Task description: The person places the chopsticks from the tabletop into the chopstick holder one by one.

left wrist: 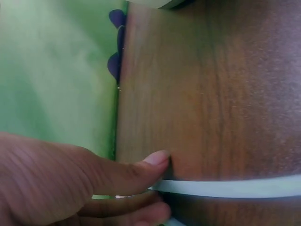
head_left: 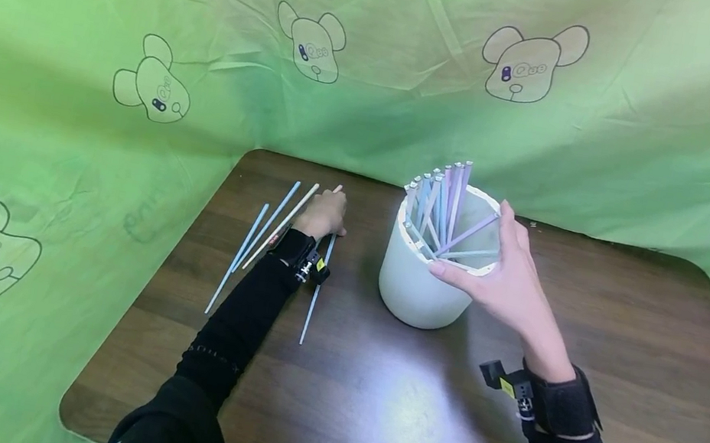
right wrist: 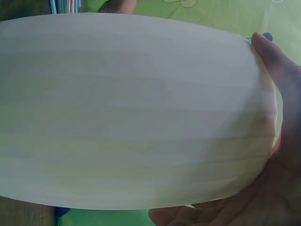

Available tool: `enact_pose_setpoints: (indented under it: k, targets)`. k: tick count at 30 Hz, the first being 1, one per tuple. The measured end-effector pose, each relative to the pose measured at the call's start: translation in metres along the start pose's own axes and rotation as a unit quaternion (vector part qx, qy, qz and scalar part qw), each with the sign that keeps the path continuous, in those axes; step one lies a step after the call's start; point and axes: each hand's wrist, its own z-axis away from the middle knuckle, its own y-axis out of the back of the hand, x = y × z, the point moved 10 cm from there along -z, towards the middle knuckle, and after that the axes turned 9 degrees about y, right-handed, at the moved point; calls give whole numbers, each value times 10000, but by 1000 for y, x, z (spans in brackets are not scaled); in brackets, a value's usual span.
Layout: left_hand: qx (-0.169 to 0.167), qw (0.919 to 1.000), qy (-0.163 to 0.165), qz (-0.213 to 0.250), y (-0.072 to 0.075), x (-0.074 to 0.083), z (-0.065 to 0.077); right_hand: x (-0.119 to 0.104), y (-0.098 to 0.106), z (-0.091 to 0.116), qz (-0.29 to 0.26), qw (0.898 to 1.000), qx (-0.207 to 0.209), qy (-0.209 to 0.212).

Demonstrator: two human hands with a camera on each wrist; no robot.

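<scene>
In the head view my left hand [head_left: 324,214] is low over the table's far left part, among thin straw-like sticks. The left wrist view shows its thumb and forefinger pinching the end of a pale blue stick [left wrist: 235,187], which lies along the table. A white cylindrical bucket [head_left: 420,294] stands upright right of that hand, with several blue and purple sticks [head_left: 445,197] leaning inside. My right hand [head_left: 516,282] holds the bucket's right rim, thumb at the near side and fingers at the far side. The bucket's wall [right wrist: 141,113] fills most of the right wrist view.
Left of my left arm lie a blue stick [head_left: 238,257], another blue stick [head_left: 266,227] and a whitish stick [head_left: 285,222]. The brown wooden table [head_left: 623,334] has rounded corners. A green printed cloth [head_left: 372,116] hangs behind and beside it.
</scene>
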Motion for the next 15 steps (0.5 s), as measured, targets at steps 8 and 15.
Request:
enact_pose_setpoints:
  k: [8, 15]
  targets:
    - [167, 9985, -84, 513, 0, -3, -1, -2, 2, 0, 20, 10000, 12, 33]
    - [217, 9950, -23, 980, 18, -4, 4, -1, 1, 0, 24, 10000, 5, 22]
